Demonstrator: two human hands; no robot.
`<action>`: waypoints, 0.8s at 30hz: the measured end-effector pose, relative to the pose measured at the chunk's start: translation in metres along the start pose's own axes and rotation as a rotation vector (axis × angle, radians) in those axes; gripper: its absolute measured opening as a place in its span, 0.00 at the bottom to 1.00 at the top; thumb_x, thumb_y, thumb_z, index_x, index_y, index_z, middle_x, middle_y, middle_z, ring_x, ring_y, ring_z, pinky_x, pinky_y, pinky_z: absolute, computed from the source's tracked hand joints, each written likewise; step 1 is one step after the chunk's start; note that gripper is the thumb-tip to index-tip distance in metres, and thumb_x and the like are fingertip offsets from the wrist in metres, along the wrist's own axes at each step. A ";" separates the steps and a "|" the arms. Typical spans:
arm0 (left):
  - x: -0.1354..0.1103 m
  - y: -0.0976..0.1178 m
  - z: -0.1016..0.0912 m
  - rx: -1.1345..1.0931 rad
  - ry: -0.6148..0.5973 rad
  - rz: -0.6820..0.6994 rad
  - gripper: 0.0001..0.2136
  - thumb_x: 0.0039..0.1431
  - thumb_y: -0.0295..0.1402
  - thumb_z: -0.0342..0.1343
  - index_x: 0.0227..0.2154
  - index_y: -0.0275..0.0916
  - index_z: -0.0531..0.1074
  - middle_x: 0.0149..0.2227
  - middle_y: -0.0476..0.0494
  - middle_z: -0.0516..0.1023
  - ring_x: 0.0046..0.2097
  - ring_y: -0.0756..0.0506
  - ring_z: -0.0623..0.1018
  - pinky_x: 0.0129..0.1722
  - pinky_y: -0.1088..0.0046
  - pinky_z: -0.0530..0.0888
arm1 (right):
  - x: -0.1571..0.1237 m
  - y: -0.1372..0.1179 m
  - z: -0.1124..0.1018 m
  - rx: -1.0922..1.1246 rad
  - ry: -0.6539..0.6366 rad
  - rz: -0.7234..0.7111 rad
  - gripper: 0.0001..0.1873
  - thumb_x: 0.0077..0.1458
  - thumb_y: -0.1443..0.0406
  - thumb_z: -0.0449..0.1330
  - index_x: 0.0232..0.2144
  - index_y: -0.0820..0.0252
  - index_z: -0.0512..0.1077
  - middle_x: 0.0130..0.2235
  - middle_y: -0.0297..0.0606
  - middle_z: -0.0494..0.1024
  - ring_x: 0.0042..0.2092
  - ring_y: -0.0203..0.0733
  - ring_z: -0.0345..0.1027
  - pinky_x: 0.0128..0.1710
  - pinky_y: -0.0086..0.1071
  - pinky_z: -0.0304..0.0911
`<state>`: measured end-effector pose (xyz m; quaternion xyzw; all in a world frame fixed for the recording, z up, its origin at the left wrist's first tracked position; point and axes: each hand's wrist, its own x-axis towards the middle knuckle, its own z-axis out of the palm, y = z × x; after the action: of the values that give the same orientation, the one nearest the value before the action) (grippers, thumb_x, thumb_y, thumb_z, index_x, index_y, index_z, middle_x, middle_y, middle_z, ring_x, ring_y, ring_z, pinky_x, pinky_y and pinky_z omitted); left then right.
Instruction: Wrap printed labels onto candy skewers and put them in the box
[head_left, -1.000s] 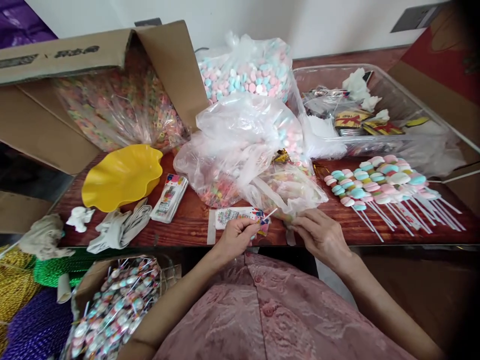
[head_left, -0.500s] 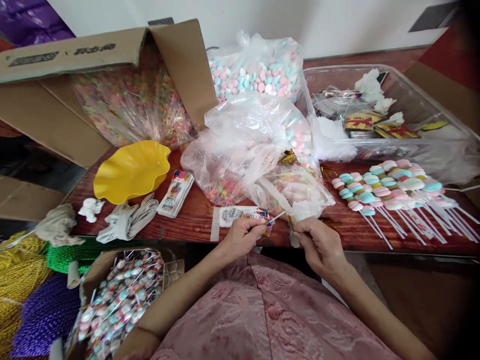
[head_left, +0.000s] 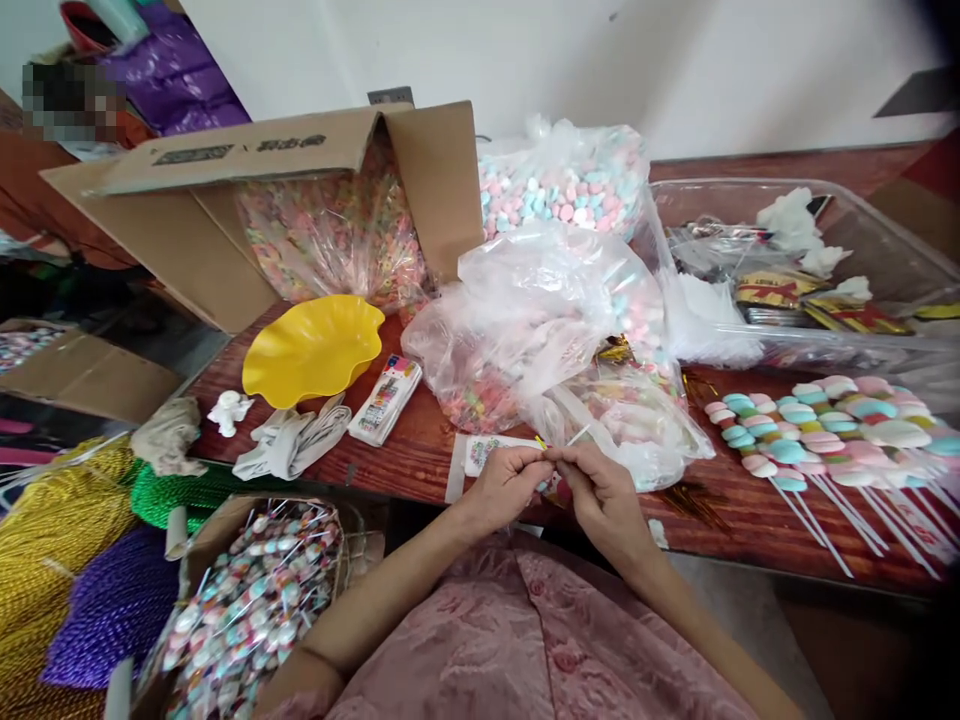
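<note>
My left hand (head_left: 508,487) and my right hand (head_left: 604,497) meet at the near edge of the red-brown table (head_left: 420,450), fingers pinched together. Between the fingertips runs a thin white stick (head_left: 574,437); both hands grip it, and a small bit of yellow shows at the pinch. Under the hands lies a small printed clear packet (head_left: 491,452). Just behind them sit clear plastic bags of pastel candy (head_left: 540,320). A row of finished marshmallow sticks (head_left: 810,430) lies on the table to the right.
A yellow wavy bowl (head_left: 315,348), a flat pack of printed bags (head_left: 386,398) and white cloth (head_left: 289,445) lie at left. An open cardboard box (head_left: 247,190) holds candy. A clear tray (head_left: 892,255) stands at back right. A box of wrapped lollipops (head_left: 247,600) and coloured tinsel (head_left: 45,560) sit below.
My right hand has moved left from the candy bag to meet the left hand at the stick. The view has tilted up and turned left.
</note>
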<state>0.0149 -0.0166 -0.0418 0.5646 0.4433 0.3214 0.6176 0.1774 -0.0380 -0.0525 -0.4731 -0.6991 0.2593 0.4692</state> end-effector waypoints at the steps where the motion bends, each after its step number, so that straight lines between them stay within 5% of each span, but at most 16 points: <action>1: 0.000 0.001 -0.001 0.062 -0.004 0.050 0.14 0.58 0.39 0.52 0.23 0.35 0.70 0.22 0.52 0.63 0.27 0.53 0.63 0.27 0.77 0.61 | 0.001 0.000 -0.001 0.001 -0.005 0.030 0.14 0.62 0.70 0.54 0.47 0.55 0.72 0.33 0.34 0.74 0.35 0.37 0.69 0.37 0.32 0.65; 9: 0.001 0.002 -0.004 0.139 -0.023 0.171 0.17 0.61 0.40 0.51 0.20 0.36 0.66 0.22 0.51 0.62 0.27 0.52 0.62 0.29 0.75 0.60 | 0.005 -0.007 -0.002 0.065 -0.013 0.192 0.28 0.56 0.71 0.55 0.59 0.56 0.58 0.26 0.25 0.69 0.25 0.33 0.62 0.26 0.27 0.58; 16: 0.002 0.001 -0.003 0.073 0.060 0.200 0.18 0.62 0.43 0.50 0.20 0.37 0.64 0.22 0.52 0.63 0.27 0.52 0.63 0.29 0.76 0.62 | -0.011 -0.008 0.012 0.211 0.222 0.217 0.11 0.55 0.65 0.63 0.41 0.55 0.68 0.31 0.31 0.74 0.31 0.35 0.67 0.33 0.30 0.64; 20: 0.002 0.010 0.000 0.067 0.053 0.240 0.19 0.60 0.43 0.52 0.18 0.36 0.65 0.21 0.52 0.64 0.25 0.54 0.64 0.27 0.77 0.62 | -0.009 -0.005 0.005 0.400 0.097 0.386 0.09 0.55 0.59 0.64 0.29 0.58 0.74 0.28 0.33 0.75 0.29 0.36 0.66 0.31 0.30 0.63; 24: -0.001 0.026 -0.002 -0.198 -0.163 -0.019 0.19 0.53 0.46 0.59 0.19 0.35 0.69 0.19 0.51 0.68 0.19 0.55 0.66 0.18 0.80 0.61 | 0.006 -0.001 -0.019 0.662 -0.256 0.455 0.15 0.52 0.53 0.65 0.29 0.59 0.74 0.25 0.34 0.75 0.26 0.37 0.66 0.29 0.31 0.62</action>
<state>0.0155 -0.0131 -0.0162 0.5210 0.3633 0.3107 0.7071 0.1936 -0.0345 -0.0416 -0.4031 -0.5082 0.6238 0.4359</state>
